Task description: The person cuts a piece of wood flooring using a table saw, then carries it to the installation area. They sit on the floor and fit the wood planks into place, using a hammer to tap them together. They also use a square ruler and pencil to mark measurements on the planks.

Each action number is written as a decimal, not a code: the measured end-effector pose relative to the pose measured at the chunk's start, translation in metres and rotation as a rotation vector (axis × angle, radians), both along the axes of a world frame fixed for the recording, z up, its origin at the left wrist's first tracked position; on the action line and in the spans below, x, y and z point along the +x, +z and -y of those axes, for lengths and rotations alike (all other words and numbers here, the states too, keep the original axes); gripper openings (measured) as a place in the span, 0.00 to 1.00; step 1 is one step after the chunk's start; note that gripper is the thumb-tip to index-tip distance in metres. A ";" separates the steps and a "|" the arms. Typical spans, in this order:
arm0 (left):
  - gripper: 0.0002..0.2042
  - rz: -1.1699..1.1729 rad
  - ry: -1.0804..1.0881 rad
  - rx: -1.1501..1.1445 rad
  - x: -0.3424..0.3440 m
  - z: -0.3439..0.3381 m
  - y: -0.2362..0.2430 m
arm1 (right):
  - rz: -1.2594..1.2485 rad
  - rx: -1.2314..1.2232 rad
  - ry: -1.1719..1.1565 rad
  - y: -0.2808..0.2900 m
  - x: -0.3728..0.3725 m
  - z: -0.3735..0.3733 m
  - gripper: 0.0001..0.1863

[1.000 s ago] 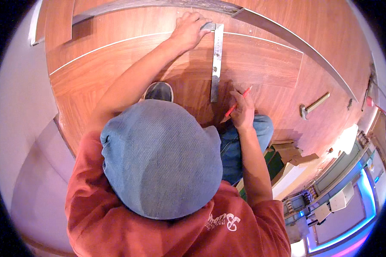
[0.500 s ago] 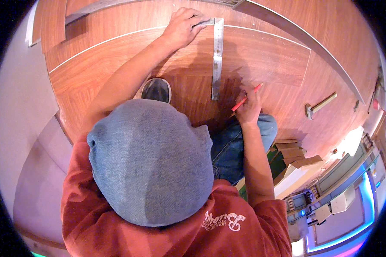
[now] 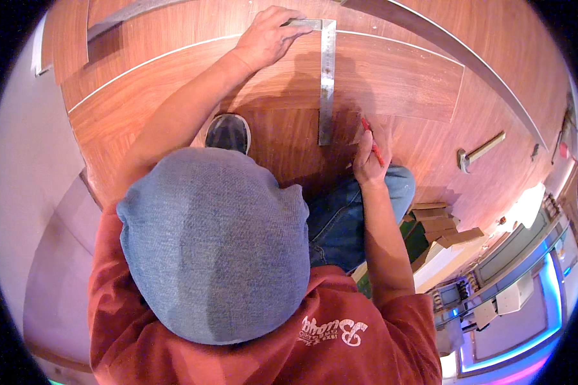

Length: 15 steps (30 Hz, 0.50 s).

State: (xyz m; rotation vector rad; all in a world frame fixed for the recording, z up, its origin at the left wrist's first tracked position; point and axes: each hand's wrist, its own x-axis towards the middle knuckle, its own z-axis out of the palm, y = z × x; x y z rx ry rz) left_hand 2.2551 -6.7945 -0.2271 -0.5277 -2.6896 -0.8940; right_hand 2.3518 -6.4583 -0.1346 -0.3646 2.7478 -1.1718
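Observation:
My left hand [image 3: 266,40] is closed on the short arm of a metal try square [image 3: 327,83], at the plank's far edge. The long blade lies across a wood-grain floor plank [image 3: 398,77], pointing back toward me, its end past the plank's near edge. To the right of the blade, my right hand [image 3: 371,165] grips a red pencil [image 3: 377,154], slanted with its upper end to the far left. This hand is slightly blurred, and whether the pencil touches the floor I cannot tell.
A hammer [image 3: 481,152] lies on the floor to the right. Beyond the plank, a long curved-looking strip [image 3: 475,58] runs along the far right. Torn cardboard [image 3: 437,224] stands beside my right knee [image 3: 401,192]. My shoe [image 3: 229,133] rests near the plank's near edge.
The red pencil has turned in my right hand, from slanting far right to slanting far left. My left hand remains on the square, its fingers resting a little farther left along the short arm.

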 end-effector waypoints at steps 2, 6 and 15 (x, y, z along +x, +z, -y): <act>0.18 -0.016 -0.012 -0.006 0.000 0.002 0.003 | 0.014 0.006 0.002 0.004 -0.009 0.006 0.14; 0.10 -0.176 -0.042 0.010 -0.004 0.009 0.022 | 0.152 -0.065 -0.210 0.008 -0.047 0.057 0.13; 0.17 -0.040 -0.044 -0.024 0.002 0.017 0.022 | 0.178 -0.140 -0.171 -0.015 -0.091 0.108 0.15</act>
